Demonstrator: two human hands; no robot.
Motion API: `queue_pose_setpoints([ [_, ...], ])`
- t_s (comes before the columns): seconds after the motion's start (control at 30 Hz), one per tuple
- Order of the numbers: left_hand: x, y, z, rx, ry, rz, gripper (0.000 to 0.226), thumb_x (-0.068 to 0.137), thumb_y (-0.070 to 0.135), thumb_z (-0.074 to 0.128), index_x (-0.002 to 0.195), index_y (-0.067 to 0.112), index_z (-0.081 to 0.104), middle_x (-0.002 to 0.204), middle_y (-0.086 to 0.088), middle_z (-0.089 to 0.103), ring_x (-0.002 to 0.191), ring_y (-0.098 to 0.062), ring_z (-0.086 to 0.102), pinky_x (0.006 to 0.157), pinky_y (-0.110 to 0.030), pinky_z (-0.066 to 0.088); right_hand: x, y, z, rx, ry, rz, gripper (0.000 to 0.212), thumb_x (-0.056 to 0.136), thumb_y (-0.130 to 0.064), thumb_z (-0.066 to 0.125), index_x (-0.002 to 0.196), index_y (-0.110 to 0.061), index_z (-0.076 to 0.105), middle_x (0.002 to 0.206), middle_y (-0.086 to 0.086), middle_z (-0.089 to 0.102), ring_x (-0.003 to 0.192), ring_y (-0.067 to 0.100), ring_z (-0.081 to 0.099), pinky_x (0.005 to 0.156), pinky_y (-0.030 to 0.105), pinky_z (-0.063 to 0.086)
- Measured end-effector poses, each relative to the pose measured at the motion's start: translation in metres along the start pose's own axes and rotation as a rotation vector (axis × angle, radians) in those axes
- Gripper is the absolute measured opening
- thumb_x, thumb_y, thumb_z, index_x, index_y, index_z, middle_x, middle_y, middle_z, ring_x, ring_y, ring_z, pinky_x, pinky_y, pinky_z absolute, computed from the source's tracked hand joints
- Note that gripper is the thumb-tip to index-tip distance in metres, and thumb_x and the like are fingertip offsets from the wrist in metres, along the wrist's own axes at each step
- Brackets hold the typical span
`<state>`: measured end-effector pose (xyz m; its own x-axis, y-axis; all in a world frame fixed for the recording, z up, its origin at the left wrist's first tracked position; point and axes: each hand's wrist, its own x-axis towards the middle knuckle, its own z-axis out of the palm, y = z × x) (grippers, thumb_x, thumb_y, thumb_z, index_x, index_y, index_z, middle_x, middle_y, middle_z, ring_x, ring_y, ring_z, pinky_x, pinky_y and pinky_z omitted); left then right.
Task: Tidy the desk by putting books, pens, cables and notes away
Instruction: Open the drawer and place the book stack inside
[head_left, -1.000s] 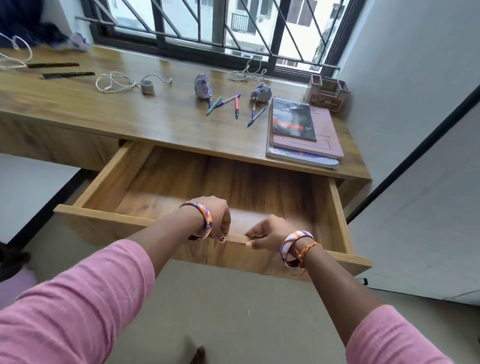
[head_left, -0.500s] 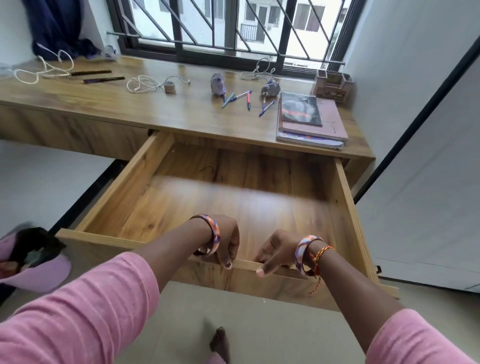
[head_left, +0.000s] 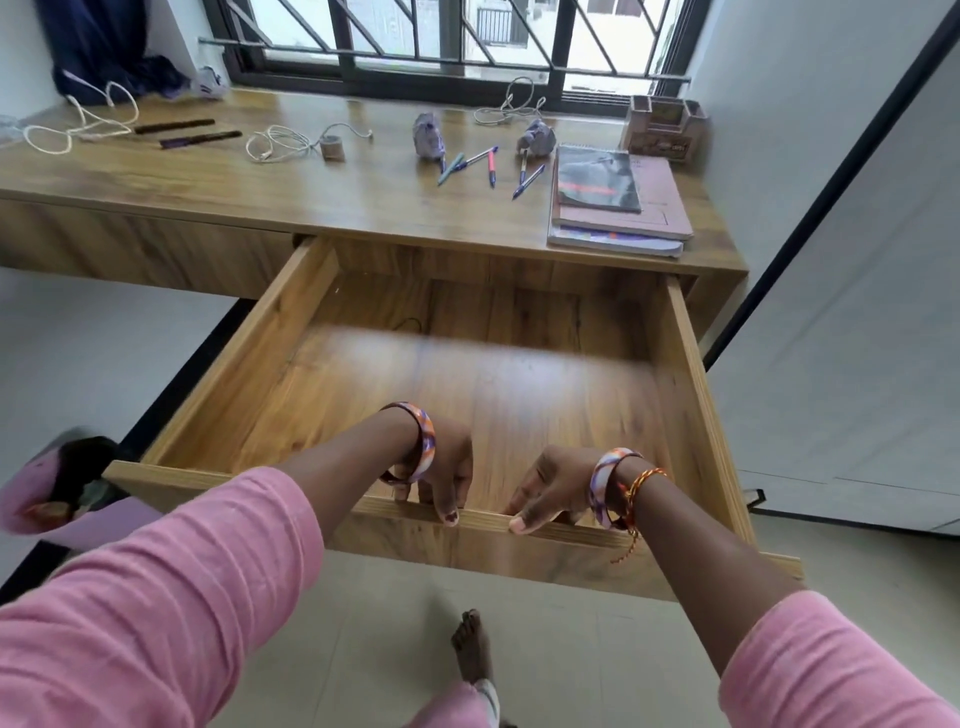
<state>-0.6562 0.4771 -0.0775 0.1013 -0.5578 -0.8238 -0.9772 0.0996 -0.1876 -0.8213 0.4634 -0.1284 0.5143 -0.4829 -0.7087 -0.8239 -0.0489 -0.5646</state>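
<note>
A wide wooden drawer (head_left: 249, 358) stands pulled far out from under the desk (head_left: 218, 182), and nothing lies in it. My left hand (head_left: 447, 467) and my right hand (head_left: 550, 488) both grip its front edge, thumbs on top and fingers curled inside. On the desk's right end lies a stack of books (head_left: 618, 202). Several pens (head_left: 488, 166) lie scattered mid-desk beside two crumpled notes (head_left: 428, 136). White cables lie coiled at the middle left (head_left: 280, 145), the far left (head_left: 78, 124) and by the window (head_left: 511, 106).
A wooden pen holder (head_left: 665, 127) stands at the desk's back right corner. Two dark pens (head_left: 187, 132) lie at the left. A white wall and a dark door frame close the right side. My bare foot (head_left: 472, 649) is on the tiled floor below the drawer.
The drawer has slid much farther out toward me, with both hands holding its front edge throughout. The view has tipped down onto the drawer's inside.
</note>
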Motion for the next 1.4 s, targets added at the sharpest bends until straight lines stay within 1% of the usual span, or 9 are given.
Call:
queue_pose_setpoints([
  [0.07,0.009,-0.009,0.003,-0.113,-0.049,-0.014,0.055,0.094,0.001,0.042,0.043,-0.007,0.062,0.046,-0.011,0.061,0.044,-0.009,0.050,0.035,-0.020,0.021,0.001,0.002,-0.001,0.034,-0.026,-0.011,0.028,0.078,-0.026,0.073,0.105,-0.020,0.071,0.082,-0.011,0.067,0.081,0.007,0.059,0.059,0.015,0.044],
  [0.13,0.038,-0.024,0.009,-0.194,-0.115,-0.023,0.043,0.088,0.017,0.058,0.048,0.001,0.064,0.047,-0.005,0.060,0.048,-0.019,0.048,0.080,-0.010,0.046,0.004,0.003,-0.004,0.048,-0.051,-0.026,0.029,0.080,-0.024,0.072,0.108,-0.017,0.070,0.084,-0.010,0.066,0.079,0.005,0.059,0.060,0.014,0.045],
  [0.2,0.063,-0.036,0.019,-0.326,-0.164,0.084,0.042,0.062,0.046,0.079,0.081,0.009,0.072,0.070,-0.003,0.068,0.058,-0.013,0.058,0.057,-0.017,0.053,0.009,0.007,-0.008,0.068,-0.083,-0.033,0.029,0.081,-0.022,0.070,0.109,-0.014,0.069,0.085,-0.009,0.066,0.077,0.003,0.059,0.061,0.013,0.047],
  [0.4,0.086,-0.030,-0.039,-0.577,-0.426,0.472,0.015,0.093,0.023,0.052,0.089,0.020,0.066,0.084,0.003,0.069,0.071,-0.008,0.066,0.059,-0.024,0.055,0.036,0.032,-0.054,0.282,-0.231,-0.041,0.020,0.089,-0.018,0.061,0.106,-0.010,0.067,0.088,-0.007,0.071,0.080,0.005,0.066,0.057,0.012,0.051],
  [0.6,0.130,-0.042,-0.171,-1.144,0.305,0.619,0.013,0.091,0.018,0.056,0.093,0.009,0.064,0.086,-0.006,0.067,0.069,-0.013,0.059,0.050,-0.017,0.049,0.050,0.039,-0.194,0.249,0.555,-0.148,0.014,0.089,-0.015,0.060,0.100,-0.016,0.068,0.081,-0.005,0.068,0.065,0.005,0.060,0.058,0.016,0.049],
  [0.77,0.182,-0.034,-0.285,-1.699,0.527,0.521,0.020,0.092,0.029,0.054,0.080,0.013,0.054,0.081,-0.004,0.051,0.068,-0.013,0.048,0.062,-0.022,0.045,0.083,0.060,-0.335,0.274,1.287,0.043,0.025,0.083,-0.021,0.064,0.106,-0.011,0.068,0.092,0.002,0.060,0.089,0.015,0.054,0.075,0.021,0.037],
  [0.97,0.244,-0.011,-0.334,-1.829,0.423,0.401,0.049,0.090,0.053,0.045,0.099,0.005,0.054,0.075,-0.002,0.050,0.077,-0.018,0.052,0.069,-0.029,0.043,0.131,0.087,-0.391,0.360,1.148,0.290,0.034,0.087,-0.024,0.060,0.115,-0.004,0.059,0.120,0.012,0.058,0.107,0.029,0.055,0.091,0.032,0.041],
  [1.17,0.249,-0.010,-0.334,-1.537,0.528,0.370,0.071,0.089,0.059,0.040,0.140,0.010,0.037,0.145,-0.011,0.039,0.133,-0.025,0.037,0.112,-0.033,0.026,0.118,0.104,-0.366,0.710,1.055,0.233,0.021,0.069,-0.029,0.077,0.069,-0.015,0.061,0.087,0.008,0.065,0.087,0.028,0.060,0.089,0.041,0.048],
  [1.4,0.208,0.008,-0.240,-1.577,0.598,0.240,0.039,0.083,0.036,0.064,0.100,0.001,0.065,0.096,-0.010,0.067,0.082,-0.024,0.059,0.072,-0.026,0.043,0.044,0.087,-0.263,0.816,0.924,0.260,0.015,0.081,-0.022,0.070,0.081,-0.006,0.067,0.073,0.007,0.063,0.066,0.019,0.055,0.063,0.034,0.047],
])
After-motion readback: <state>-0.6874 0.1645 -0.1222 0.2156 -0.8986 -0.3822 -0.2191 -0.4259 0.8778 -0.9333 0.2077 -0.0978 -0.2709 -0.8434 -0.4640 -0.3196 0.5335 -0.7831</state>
